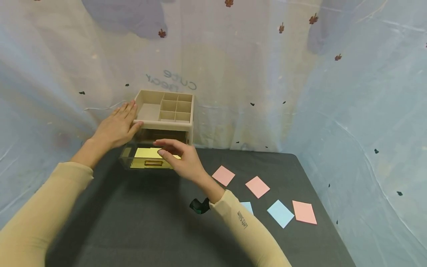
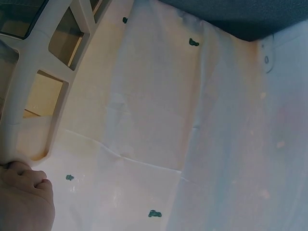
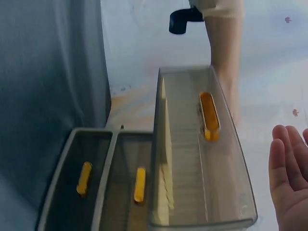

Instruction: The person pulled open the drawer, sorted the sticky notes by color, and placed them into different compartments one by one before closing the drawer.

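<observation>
A beige desktop organizer (image 1: 163, 125) with a compartmented top stands at the back of the table. Its clear upper drawer (image 1: 125, 163) is pulled out, and yellow sticky notes (image 1: 141, 152) lie inside. My left hand (image 1: 115, 128) rests on the organizer's left top edge with fingers extended; the left wrist view shows this hand (image 2: 26, 197) against the frame's corner. Over the drawer's right front hovers my right hand (image 1: 183, 157), fingers loosely bent and holding nothing. In the right wrist view, that hand (image 3: 291, 178) is apart from the drawer (image 3: 185, 154), which has a gold handle (image 3: 209, 115).
Pink sticky-note pads (image 1: 223, 175) and blue ones (image 1: 280, 214) lie spread over the dark table's right side. Two lower drawers (image 3: 127, 183) are closed. Patterned curtains (image 1: 233, 74) hang behind and beside the table.
</observation>
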### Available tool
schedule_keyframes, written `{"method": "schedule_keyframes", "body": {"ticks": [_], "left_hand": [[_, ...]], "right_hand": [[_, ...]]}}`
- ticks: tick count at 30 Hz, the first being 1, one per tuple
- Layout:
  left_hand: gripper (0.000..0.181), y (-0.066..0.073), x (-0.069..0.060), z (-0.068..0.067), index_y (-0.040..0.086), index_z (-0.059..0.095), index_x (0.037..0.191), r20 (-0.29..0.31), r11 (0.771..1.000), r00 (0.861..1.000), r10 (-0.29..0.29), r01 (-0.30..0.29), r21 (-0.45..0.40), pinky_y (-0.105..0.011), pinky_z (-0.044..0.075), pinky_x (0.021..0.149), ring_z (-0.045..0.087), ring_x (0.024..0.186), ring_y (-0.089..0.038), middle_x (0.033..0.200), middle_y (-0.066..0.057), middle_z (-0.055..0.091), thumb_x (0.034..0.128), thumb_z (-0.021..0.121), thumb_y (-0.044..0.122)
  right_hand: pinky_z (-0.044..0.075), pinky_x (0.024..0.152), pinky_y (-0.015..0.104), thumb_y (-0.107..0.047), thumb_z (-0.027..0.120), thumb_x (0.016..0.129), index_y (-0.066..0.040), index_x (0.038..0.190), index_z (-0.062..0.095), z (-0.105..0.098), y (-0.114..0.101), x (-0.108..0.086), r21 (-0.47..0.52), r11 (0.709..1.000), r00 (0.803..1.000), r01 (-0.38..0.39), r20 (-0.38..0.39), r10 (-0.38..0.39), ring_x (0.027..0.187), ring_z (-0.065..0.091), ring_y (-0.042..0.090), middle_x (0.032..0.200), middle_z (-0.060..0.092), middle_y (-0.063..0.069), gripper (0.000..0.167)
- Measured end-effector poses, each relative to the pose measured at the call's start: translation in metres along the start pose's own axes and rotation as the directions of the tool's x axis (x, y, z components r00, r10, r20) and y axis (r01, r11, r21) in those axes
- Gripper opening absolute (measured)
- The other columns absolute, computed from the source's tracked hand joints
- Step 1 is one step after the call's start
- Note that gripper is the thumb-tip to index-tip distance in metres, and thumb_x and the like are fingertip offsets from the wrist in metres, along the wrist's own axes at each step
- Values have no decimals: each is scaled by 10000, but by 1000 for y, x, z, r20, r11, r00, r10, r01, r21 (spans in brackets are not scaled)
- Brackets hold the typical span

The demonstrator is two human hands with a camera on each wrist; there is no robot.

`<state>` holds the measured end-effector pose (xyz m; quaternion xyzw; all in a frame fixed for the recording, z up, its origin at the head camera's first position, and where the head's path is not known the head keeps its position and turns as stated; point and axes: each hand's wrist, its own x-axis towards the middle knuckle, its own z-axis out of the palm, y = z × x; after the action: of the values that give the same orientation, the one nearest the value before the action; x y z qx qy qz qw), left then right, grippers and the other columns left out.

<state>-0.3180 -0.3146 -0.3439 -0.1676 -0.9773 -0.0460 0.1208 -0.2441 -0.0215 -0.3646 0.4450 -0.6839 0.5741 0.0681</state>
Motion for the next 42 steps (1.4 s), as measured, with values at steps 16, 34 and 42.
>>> {"method": "schedule_keyframes", "body": {"ticks": [16,34,42], "left_hand": [[787,3,-2,1,-57,45,1640,-13,1000,1000,4,-4,8,-597,100,1280,64,1577,-465,1723,-230,-12,1130,248,506],[775,3,0,-1,-22,-17,1643,-16,1000,1000,8,-8,17,-567,52,1292,3,1588,-428,1721,-237,-6,1131,228,505],[776,2,0,1,-22,-4,1645,-18,1000,1000,10,-9,23,-569,66,1291,19,1587,-432,1721,-238,9,1130,230,509]], "right_hand": [[613,927,331,-19,639,1027,42,1321,659,32,17,-42,211,974,995,-88,-26,95,1048,735,345,1287,699,220,301],[628,850,310,-167,634,1057,-9,1291,710,63,45,-57,287,899,931,-331,-54,360,997,757,265,1225,752,127,292],[630,882,410,-274,592,1083,-31,1293,722,70,45,-50,382,832,879,-402,-94,467,1000,750,356,1207,751,170,346]]}}
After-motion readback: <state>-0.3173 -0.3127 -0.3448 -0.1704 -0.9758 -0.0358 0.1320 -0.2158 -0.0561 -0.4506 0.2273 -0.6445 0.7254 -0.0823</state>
